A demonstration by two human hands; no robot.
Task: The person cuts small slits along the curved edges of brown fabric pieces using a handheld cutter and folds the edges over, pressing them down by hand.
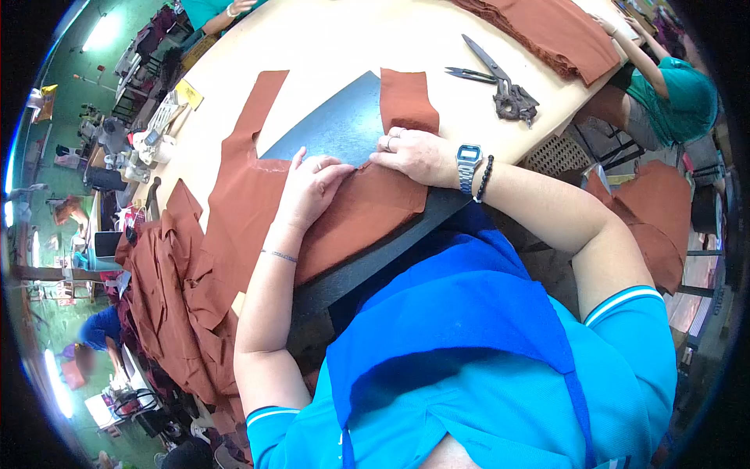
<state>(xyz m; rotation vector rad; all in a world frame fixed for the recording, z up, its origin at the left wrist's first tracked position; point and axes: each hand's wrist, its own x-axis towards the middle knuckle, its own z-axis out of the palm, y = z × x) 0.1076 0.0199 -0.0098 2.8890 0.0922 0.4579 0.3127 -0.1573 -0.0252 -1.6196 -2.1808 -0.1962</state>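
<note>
A rust-brown piece of fabric lies over a dark board at the table's near edge. Its cut-out edge leaves part of the board bare, with one strip of cloth running up on each side. My left hand pinches the fabric at the lower edge of this opening, thumb and fingers together. Close by on the right, my right hand, wearing a ring and a wristwatch, has its fingers closed on the same edge. What lies right under the fingertips is hidden.
Large scissors with dark-wrapped handles lie beyond my right hand. A fabric stack covers the table's far right. Crumpled brown cloth hangs at the left. Co-workers stand at the right and far edges.
</note>
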